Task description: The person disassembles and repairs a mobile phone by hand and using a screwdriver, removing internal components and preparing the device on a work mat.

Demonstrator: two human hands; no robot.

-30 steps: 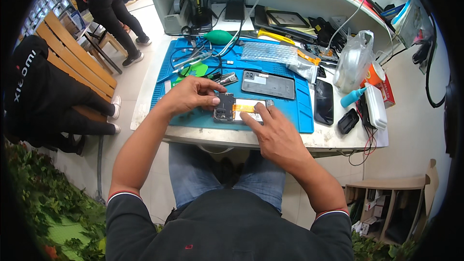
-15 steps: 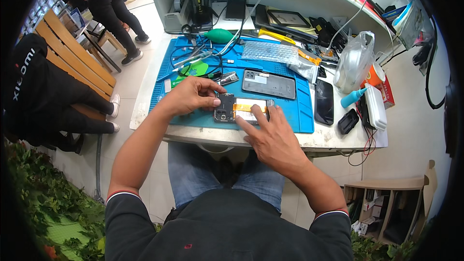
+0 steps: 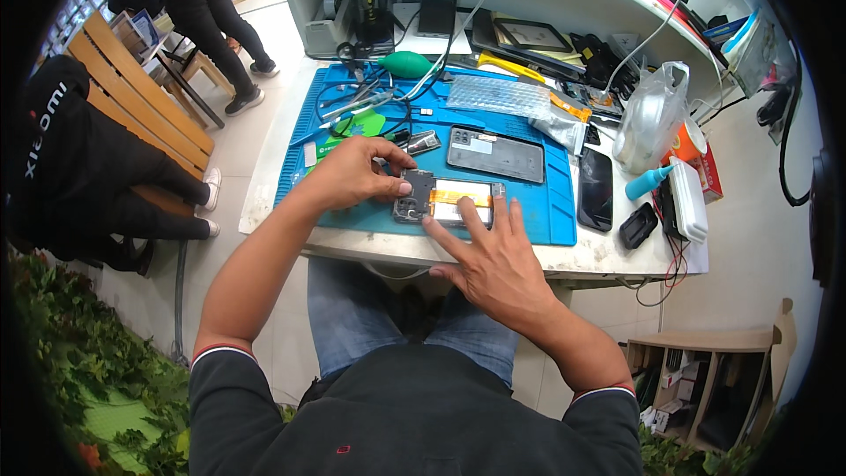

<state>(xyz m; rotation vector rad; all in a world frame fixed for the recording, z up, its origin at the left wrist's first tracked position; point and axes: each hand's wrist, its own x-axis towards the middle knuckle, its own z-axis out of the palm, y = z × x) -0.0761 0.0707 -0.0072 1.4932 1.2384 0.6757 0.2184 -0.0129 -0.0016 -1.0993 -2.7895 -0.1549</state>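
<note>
Since a grey rectangular back cover (image 3: 495,155), apparently its own, lies beyond it, the opened black smartphone (image 3: 448,198) on the blue rubber mat (image 3: 552,204) looks uncovered but not reassembled, white battery (image 3: 465,186) exposed. The left hand (image 3: 357,174) sets thumb and forefinger at its left end, pinch unclear; the right hand (image 3: 498,263) spreads fingers over it.

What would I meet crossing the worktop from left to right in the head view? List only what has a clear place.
Green card → opened phone → black phone → blue bottle → red box.
</note>
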